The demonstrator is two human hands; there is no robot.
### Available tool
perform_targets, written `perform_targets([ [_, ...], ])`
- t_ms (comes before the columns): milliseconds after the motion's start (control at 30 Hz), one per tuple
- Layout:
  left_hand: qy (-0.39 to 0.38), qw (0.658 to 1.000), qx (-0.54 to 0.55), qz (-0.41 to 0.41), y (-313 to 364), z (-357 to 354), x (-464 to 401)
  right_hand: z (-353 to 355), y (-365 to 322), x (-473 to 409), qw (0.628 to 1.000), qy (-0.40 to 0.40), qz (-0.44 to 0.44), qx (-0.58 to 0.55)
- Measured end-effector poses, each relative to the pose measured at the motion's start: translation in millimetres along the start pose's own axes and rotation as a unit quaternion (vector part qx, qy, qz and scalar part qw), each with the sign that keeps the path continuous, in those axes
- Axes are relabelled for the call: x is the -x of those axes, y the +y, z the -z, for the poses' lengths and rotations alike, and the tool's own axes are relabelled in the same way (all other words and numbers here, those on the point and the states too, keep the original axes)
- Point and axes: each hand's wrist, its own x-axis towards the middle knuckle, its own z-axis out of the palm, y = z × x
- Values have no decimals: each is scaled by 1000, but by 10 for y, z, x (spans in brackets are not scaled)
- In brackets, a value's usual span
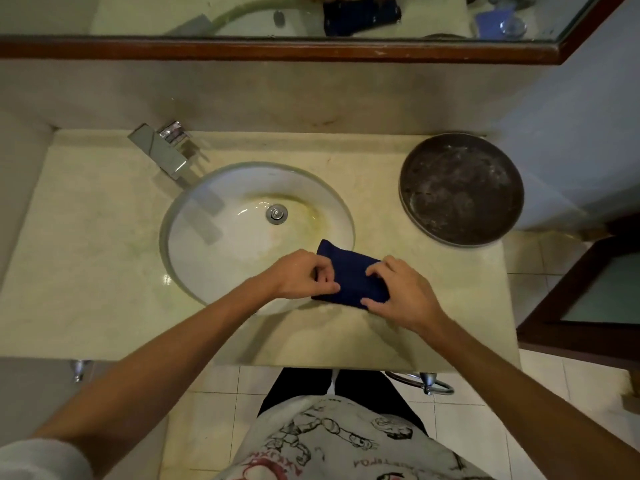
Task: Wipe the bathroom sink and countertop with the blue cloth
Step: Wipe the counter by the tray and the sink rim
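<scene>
A folded dark blue cloth [348, 271] lies across the near right rim of the round white sink [228, 244], partly on the beige countertop [86, 271]. My left hand [301, 275] pinches the cloth's left edge with thumb and fingers. My right hand [401, 292] grips its right side, fingers on top. The sink bowl shows yellowish stains around the metal drain [276, 213].
A square chrome faucet [159, 150] stands at the back left of the sink. A dark round metal tray [460, 188] sits on the counter's right end. A wood-framed mirror [277, 50] runs along the back wall. A dark door frame [571, 306] is at right.
</scene>
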Motion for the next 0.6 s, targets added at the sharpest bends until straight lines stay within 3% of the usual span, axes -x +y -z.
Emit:
perform_targets([
  [67, 128, 990, 2, 57, -230, -79, 165, -201, -108, 3, 990, 53, 15, 127],
  [133, 205, 973, -35, 102, -497, -183, 317, -392, -206, -19, 976, 47, 22, 213],
  [300, 253, 939, -62, 224, -1062, -380, 655, -494, -207, -215, 950, 53, 51, 303],
  [400, 271, 926, -47, 259, -1270, -420, 761, -204, -173, -515, 955, 17, 62, 289],
  [467, 289, 917, -31, 273, -1375, -415, 774, 76, -129, -785, 986, -18, 5, 166],
  [500, 303, 912, -20, 277, -1427, -403, 772, 223, -123, -899, 997, -50, -43, 43],
  [533, 317, 905, -10, 283, -1470, -385, 771, 367, -129, -980, 983, -89, -101, -121],
  [600, 342, 893, 3, 291, -1537, -324, 760, 554, -154, -1028, 867, -164, -207, -423],
])
